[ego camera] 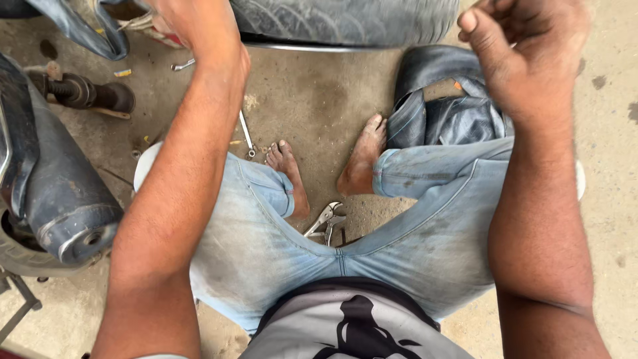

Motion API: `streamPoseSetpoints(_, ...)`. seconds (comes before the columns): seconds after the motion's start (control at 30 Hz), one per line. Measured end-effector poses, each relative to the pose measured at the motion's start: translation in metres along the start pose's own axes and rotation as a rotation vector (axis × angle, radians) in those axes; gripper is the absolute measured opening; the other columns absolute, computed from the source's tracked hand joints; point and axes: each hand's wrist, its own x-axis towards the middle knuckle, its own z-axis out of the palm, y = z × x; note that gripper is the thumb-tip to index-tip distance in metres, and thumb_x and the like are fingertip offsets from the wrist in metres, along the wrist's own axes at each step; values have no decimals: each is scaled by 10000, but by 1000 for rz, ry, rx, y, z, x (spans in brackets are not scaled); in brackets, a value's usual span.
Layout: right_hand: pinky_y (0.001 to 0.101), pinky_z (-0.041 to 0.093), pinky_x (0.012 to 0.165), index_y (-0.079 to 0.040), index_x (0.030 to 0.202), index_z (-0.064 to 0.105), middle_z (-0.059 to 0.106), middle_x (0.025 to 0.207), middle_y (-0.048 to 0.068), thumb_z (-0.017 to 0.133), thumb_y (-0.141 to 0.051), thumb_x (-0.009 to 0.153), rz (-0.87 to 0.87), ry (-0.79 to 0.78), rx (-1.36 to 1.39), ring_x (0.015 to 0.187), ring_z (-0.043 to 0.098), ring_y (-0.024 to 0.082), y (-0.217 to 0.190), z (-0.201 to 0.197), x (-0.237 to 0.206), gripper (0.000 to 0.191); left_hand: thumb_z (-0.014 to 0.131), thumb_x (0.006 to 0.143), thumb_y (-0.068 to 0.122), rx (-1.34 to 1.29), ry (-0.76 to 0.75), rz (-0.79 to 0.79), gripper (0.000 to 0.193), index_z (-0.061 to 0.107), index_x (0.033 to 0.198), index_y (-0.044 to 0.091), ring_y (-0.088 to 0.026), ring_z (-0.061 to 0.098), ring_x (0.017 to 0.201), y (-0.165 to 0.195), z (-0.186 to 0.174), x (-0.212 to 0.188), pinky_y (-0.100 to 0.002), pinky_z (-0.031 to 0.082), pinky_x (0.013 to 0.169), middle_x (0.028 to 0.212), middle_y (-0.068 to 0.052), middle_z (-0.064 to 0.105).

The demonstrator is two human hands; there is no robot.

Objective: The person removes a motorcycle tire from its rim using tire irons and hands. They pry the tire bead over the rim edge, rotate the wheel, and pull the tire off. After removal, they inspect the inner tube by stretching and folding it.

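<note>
I sit over a concrete floor with my bare feet under a grey tyre [345, 20] that lies along the top edge. My left hand [199, 26] reaches up beside the tyre's left end; its fingers run out of the frame, so its grip is hidden. My right hand [525, 53] hovers at the upper right, above a folded black inner tube [438, 106]. Its fingers are curled in with the thumb pressed against them, and I see nothing held. Locking pliers [325, 223] lie on the floor between my legs.
A combination spanner [247, 136] lies by my left foot and a smaller one [183, 64] further back. A motorcycle exhaust [63, 206] and wheel fill the left side. A strip of black rubber [80, 30] hangs at the top left.
</note>
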Motion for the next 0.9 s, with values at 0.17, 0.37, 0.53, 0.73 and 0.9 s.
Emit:
streamPoseSetpoints(0.17,214,560,737,48,1012,619,736,984,115,767,-7,1103,87,1,85,855,685,97,-4,11,-4,183,757,1033,399,108,-137,137,1052,0,1651,7,-395,123,1605,34,24,-33,-479,143,1324,1712,-327,59)
streamPoseSetpoints(0.37,246,584,763,69,1014,622,726,988,158,752,26,1107,-14,-4,-59,875,715,147,-25,15,-2,165,773,997,416,248,-343,274,1053,36,1681,104,-593,-213,1573,67,38,-82,-668,21,1283,1737,-351,-52)
streamPoseSetpoints(0.53,284,587,759,85,985,590,718,993,199,748,38,1078,-34,-15,-46,879,714,188,-21,8,-2,189,898,920,363,347,-655,485,1011,218,1629,127,-679,-252,1490,74,44,-113,-681,175,1265,1595,-444,-184)
streamPoseSetpoints(0.73,257,613,741,32,1010,621,727,983,179,674,-49,1108,151,41,289,849,745,190,-13,-3,-6,137,879,997,388,248,-981,668,754,425,1572,212,-372,484,1450,68,59,-85,-428,499,1188,1602,-240,364)
streamPoseSetpoints(0.9,262,612,731,47,1020,599,719,984,209,681,-59,1139,102,75,228,849,742,204,-2,-9,-9,180,831,1033,472,292,-954,661,748,438,1545,94,-368,482,1484,76,71,-78,-450,461,1240,1545,-243,417)
